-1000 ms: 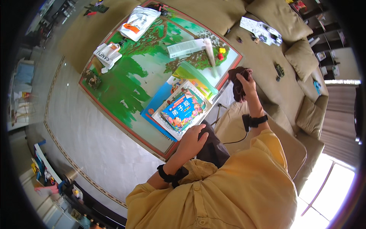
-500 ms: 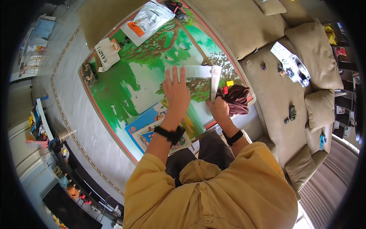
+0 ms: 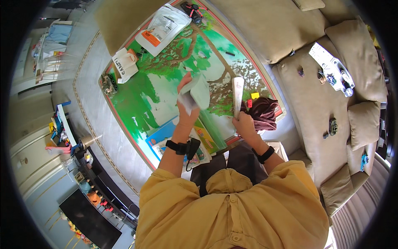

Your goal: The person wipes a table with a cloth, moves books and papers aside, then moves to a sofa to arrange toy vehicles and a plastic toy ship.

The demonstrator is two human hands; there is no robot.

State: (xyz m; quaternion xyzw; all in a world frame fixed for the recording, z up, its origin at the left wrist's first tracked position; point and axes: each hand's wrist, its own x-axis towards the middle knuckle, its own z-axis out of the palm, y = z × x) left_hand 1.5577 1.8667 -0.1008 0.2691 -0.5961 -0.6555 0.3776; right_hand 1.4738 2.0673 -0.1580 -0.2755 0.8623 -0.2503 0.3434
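My left hand (image 3: 188, 117) is raised over the table, its fingers partly hidden behind a curled, pale, semi-translucent sheet (image 3: 201, 92) that it grips. My right hand (image 3: 245, 125) is closed around the lower end of a long, narrow white piece (image 3: 238, 95), which points away from me; its exact kind is unclear. Just right of that hand lies a bundle of dark maroon cloth or cord (image 3: 265, 114). A red block (image 3: 249, 103) and a yellow block (image 3: 255, 95) sit beside the bundle. Both wrists wear black bands.
The table has a green-and-brown landscape top (image 3: 145, 93) with a red border. Coloured booklets (image 3: 166, 135) lie near me. A white pouch (image 3: 163, 31), a white bag (image 3: 125, 65) and a small black item (image 3: 230, 53) lie farther off. A brown sofa (image 3: 298, 95) stands right.
My left hand has lifted from lying flat on the pale strip and now holds it curled upward. The white piece in my right hand has stayed nearly upright in view.
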